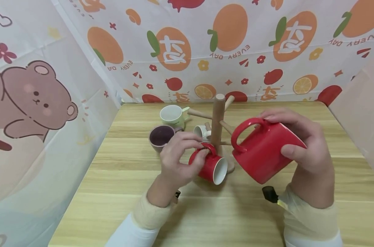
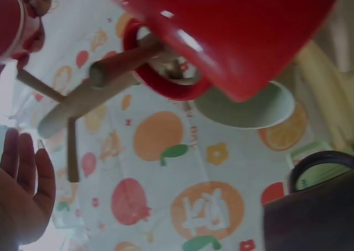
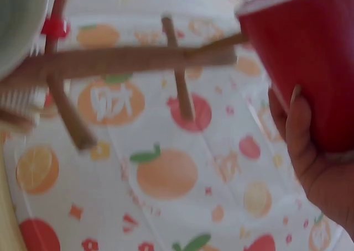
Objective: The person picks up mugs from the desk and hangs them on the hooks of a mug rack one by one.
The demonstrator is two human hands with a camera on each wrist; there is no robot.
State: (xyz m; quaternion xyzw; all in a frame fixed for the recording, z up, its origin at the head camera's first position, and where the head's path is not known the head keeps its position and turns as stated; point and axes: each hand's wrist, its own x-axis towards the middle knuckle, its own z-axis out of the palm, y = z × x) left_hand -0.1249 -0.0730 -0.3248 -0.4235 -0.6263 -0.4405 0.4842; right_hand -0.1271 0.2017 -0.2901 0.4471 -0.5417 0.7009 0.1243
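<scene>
My right hand [image 1: 310, 144] grips a red mug [image 1: 264, 151] round its body, thumb on the near side, with the mug tilted and its handle towards the wooden mug rack [image 1: 218, 120]. Another red mug [image 1: 206, 168] lies sideways low on the rack, its white inside facing right and forward. In the left wrist view, a rack peg passes through that mug's handle [image 2: 166, 90]. My left hand [image 1: 180, 157] hovers beside this handle, its loosely bent fingers [image 2: 27, 162] standing apart from the mug in the left wrist view.
A white mug [image 1: 199, 132] sits low behind the rack's post. To the left stand a dark purple mug [image 1: 161, 137] and a pale green mug [image 1: 172, 116] on the wooden table [image 1: 125, 185]. Bare pegs [image 1: 200, 114] stick out from the rack. A fruit-patterned cloth [image 1: 202, 79] hangs behind.
</scene>
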